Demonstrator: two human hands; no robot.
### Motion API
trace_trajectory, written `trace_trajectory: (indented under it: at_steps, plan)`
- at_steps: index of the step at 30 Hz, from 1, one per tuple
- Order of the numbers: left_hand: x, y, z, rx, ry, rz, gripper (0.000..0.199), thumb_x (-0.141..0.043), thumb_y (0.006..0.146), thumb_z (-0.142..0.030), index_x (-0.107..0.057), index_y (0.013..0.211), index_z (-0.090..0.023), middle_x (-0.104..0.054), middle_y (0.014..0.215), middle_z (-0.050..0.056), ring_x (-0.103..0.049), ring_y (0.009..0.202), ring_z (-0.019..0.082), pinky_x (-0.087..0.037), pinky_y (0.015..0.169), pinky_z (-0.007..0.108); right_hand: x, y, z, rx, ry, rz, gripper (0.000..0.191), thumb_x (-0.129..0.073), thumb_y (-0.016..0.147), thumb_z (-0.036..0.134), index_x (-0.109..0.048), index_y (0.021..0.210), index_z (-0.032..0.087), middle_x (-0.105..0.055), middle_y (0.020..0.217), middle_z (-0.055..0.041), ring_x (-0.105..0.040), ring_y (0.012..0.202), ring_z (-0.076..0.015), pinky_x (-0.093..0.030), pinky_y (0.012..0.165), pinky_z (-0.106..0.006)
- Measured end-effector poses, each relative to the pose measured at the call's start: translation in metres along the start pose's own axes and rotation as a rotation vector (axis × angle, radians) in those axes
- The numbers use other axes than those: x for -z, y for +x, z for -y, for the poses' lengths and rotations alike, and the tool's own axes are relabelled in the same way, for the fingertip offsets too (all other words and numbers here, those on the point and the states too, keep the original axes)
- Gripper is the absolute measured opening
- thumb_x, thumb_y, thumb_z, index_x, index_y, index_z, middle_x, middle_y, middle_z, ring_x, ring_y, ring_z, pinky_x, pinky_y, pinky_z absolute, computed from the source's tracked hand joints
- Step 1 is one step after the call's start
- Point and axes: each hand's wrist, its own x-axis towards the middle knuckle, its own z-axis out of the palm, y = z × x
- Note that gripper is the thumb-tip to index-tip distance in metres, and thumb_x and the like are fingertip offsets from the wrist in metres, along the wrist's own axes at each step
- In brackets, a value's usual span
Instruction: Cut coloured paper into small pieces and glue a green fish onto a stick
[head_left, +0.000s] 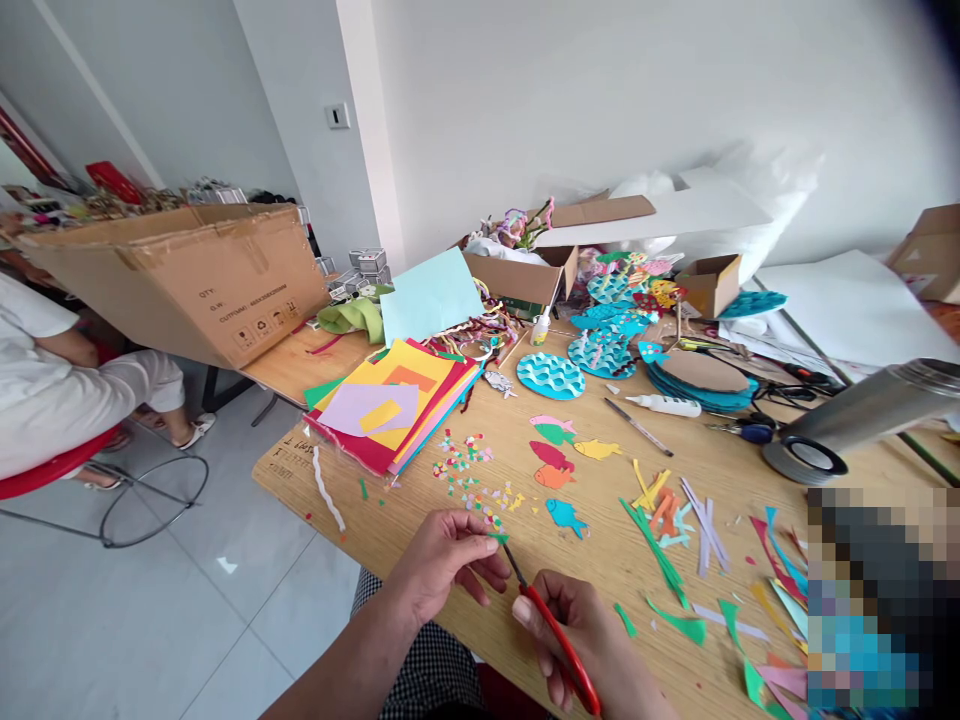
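Note:
My left hand [454, 560] pinches a small piece of green paper [498, 538] between thumb and finger, above the table's near edge. Red-handled scissors [555, 635] are gripped in my right hand [581, 625], their blade tips reaching up to the green paper. Just beyond my hands lie small paper bits [491, 495] in many colours. Paper fish in several colours rest farther back, among them a blue fish [566, 517] and a yellow fish [597, 449]. Cut paper strips [660, 550] are scattered to the right of my hands.
A stack of coloured paper [397, 400] lies at the left. Behind are a glue bottle [667, 404], a blue wavy disc [551, 375] and a pen [637, 427]. A metal flask [870, 420] stands right. A seated person [82, 380] is beside a large cardboard box [187, 280].

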Motion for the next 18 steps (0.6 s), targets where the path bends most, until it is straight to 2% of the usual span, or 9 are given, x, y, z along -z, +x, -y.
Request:
trace_trajectory:
  at_steps: [4,9,18]
  plan:
    - [-0.0015,0.0003,-0.0024,-0.016,-0.001,0.001,0.025,-0.072,0.065,-0.03,-0.058,0.076,-0.012,-0.072,0.07,0.008,-0.066,0.056,0.016,-0.046,0.038,0.018,-0.0004,0.0004,-0.0016,0.058,0.018,-0.018,0.048,-0.063,0.069,0.063,-0.044,0.066,0.019,-0.056,0.044,0.0054,-0.052,0.033,-0.0086,-0.036,0.034,-0.017]
    - [-0.0032,0.0003,-0.002,-0.03,0.0,-0.009,0.024,-0.072,0.065,-0.029,-0.058,0.073,-0.011,-0.071,0.072,0.007,-0.065,0.057,0.015,-0.047,0.039,0.018,-0.0019,0.0011,-0.0024,0.058,0.043,-0.004,0.048,-0.063,0.07,0.064,-0.045,0.067,0.019,-0.056,0.044,0.0053,-0.052,0.034,-0.0088,-0.038,0.034,-0.017]
    - [-0.0046,0.0007,-0.0026,-0.032,-0.008,-0.014,0.025,-0.073,0.063,-0.028,-0.057,0.071,-0.012,-0.071,0.068,0.008,-0.064,0.055,0.014,-0.047,0.042,0.019,-0.0044,0.0019,0.0012,0.009,0.03,0.001,0.053,-0.058,0.068,0.07,-0.041,0.068,0.02,-0.054,0.043,0.007,-0.049,0.032,-0.0071,-0.034,0.033,-0.017]
